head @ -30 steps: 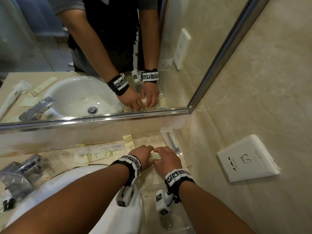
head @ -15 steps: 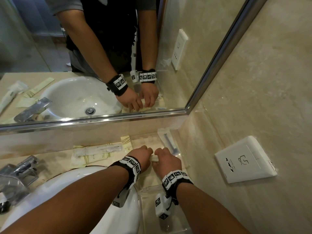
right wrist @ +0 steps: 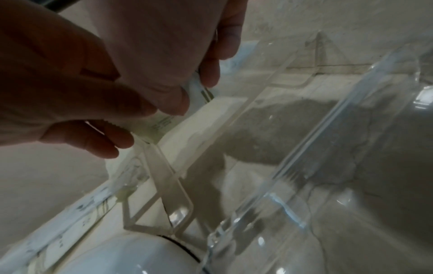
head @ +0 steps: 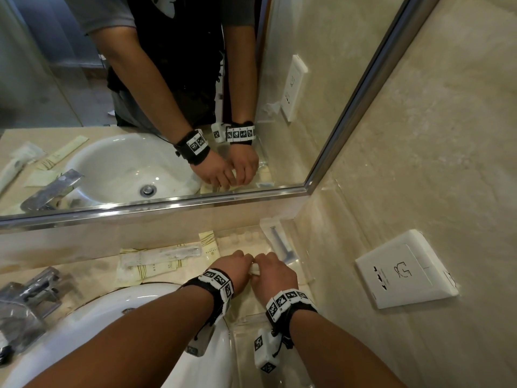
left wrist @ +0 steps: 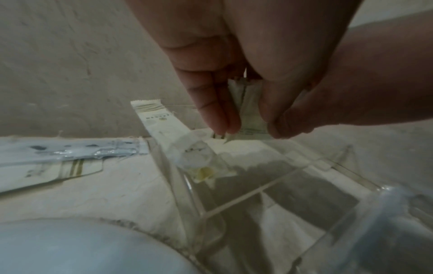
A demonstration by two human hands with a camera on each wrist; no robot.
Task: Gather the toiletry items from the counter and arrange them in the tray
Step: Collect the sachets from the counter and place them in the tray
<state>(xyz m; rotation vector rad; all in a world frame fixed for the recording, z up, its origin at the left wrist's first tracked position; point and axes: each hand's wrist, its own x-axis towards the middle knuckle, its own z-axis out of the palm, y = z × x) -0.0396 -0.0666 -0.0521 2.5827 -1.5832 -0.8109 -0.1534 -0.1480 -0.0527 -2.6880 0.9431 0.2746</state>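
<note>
Since a second ago both hands have drawn closer together over the clear tray. The left hand and right hand each pinch one end of a small cream sachet above the tray. A razor pack already lies in the tray; several packets wait on the worktop left of it, so much remains.

Clear, glossy plastic tray with transparent dividers; matt paper sachet with a crimped, serrated end. Glossy white ceramic basin, polished metal tap and metal-framed mirror. Smooth, mottled beige stone counter and wall; smooth white plastic socket plate.
</note>
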